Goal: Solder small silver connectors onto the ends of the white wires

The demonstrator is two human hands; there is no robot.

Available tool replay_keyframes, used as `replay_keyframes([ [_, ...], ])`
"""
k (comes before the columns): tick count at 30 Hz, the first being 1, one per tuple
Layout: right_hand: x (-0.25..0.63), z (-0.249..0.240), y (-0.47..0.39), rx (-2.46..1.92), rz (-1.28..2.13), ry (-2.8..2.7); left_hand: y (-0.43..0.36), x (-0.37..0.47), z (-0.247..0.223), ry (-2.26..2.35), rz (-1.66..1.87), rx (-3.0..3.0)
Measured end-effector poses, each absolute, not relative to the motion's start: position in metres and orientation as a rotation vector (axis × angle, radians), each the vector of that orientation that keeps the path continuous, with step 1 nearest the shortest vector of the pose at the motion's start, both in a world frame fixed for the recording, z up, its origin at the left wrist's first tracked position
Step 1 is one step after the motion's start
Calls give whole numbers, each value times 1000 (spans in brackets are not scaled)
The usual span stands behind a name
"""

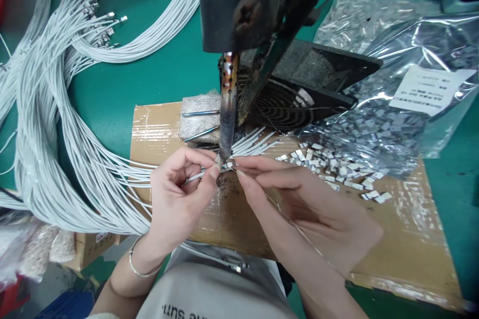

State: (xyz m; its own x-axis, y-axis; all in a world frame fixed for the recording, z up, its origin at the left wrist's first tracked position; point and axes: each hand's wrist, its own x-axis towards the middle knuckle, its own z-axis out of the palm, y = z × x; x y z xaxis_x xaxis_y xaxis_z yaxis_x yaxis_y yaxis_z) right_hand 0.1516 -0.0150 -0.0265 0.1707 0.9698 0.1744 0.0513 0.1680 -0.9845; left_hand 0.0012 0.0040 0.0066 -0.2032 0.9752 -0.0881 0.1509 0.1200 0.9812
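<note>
My left hand [179,204] is closed, thumb and forefinger pinching the end of a white cable [195,177]. My right hand [299,209] is closed too, its fingertips on a thin solder wire [309,241] that trails back across the palm toward the wrist. Between the two hands' fingertips sits a small whitish piece [229,164]; its details are partly hidden by the fingers. Directly above, a soldering iron [227,124] clamped in a stand points down, its tip at the cable end. More white cables [249,144] lie just behind the fingertips.
A big bundle of white cables [56,124] fills the left side. Small flat metallic-white pieces [337,167] are scattered right on the cardboard [407,239], beside a clear bag [396,119]. A dark round-grilled fan [284,104] and a wrapped block [200,114] stand behind the iron.
</note>
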Motion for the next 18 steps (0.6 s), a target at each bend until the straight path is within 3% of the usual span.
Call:
replay_keyframes([
  [18, 152, -28, -17, -1196, 954, -1212, 4, 1, 7, 1559, 1172, 1117],
])
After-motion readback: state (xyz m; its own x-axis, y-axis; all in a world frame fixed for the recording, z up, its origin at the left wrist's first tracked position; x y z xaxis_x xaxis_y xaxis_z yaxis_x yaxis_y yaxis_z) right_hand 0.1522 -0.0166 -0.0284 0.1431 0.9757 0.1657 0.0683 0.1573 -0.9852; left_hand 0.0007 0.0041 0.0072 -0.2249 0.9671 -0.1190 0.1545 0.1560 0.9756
